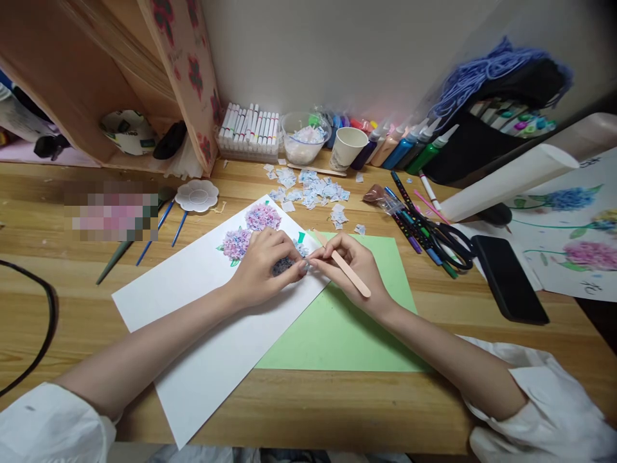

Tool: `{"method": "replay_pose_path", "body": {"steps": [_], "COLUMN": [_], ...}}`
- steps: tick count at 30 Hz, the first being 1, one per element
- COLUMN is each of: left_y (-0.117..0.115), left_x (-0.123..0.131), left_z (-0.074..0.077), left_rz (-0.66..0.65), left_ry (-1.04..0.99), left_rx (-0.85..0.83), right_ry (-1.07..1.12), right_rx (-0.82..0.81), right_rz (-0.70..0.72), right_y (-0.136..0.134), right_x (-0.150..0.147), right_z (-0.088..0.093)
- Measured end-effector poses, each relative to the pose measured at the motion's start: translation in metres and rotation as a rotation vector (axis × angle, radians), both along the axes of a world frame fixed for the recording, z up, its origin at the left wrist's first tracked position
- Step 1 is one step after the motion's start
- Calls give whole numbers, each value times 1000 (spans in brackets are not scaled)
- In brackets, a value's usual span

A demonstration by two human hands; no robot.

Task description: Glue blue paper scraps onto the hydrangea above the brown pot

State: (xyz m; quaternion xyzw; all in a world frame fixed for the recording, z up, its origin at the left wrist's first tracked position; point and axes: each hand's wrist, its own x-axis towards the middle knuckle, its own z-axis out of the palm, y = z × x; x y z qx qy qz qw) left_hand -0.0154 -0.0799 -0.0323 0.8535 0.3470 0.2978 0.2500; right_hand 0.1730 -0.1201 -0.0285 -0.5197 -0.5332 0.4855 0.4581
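Observation:
My left hand (264, 265) rests over a white sheet of paper (193, 347), its thumb and forefinger closed together. My right hand (357, 269) has a wooden craft stick (351, 273) tucked between its fingers, slanting across the hand. The fingertips of both hands meet around a tiny piece, too small to make out. On the sheet, pink and purple flower clusters (263, 217) show beside my left hand, and a blue-grey cluster (282, 265) is partly hidden beneath it. Green paper (337, 328) lies under the sheet and my right hand.
Torn pale-blue paper scraps (313, 188) lie beyond the sheet. Behind them stand a paper cup (348, 146), a plastic tub (304, 145), markers (249, 128) and paint bottles (407, 149). Scissors (450, 244), pens and a phone (509, 278) are at right; a flower-shaped palette (196, 195) is at left.

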Motion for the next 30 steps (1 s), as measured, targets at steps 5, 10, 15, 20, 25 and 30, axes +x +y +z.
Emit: {"method": "replay_pose_path", "body": {"steps": [5,10,15,20,25,30], "left_y": [2,3,1,1,0,0], "left_x": [-3,-3,-3,-3,-3,-4], "left_z": [-3,-3,-1,-2,-3,-3], "left_rz": [202,249,250,269,277,264], "left_ry": [-140,-165,-148,-144,-140,-138], "left_rx": [-9,-3,-9,-17,-13,-5], "right_ry": [-40,-190,-334,-249,-128,-209], "right_rx": [44,128,275,322,244,211], "right_rz": [52,74,33,-55,118,140], "right_y": [4,8,8,3,2,4], "right_x": [3,0,-5,5,13,10], "right_z": [-8,-14,-14,-10,-10,-14]}}
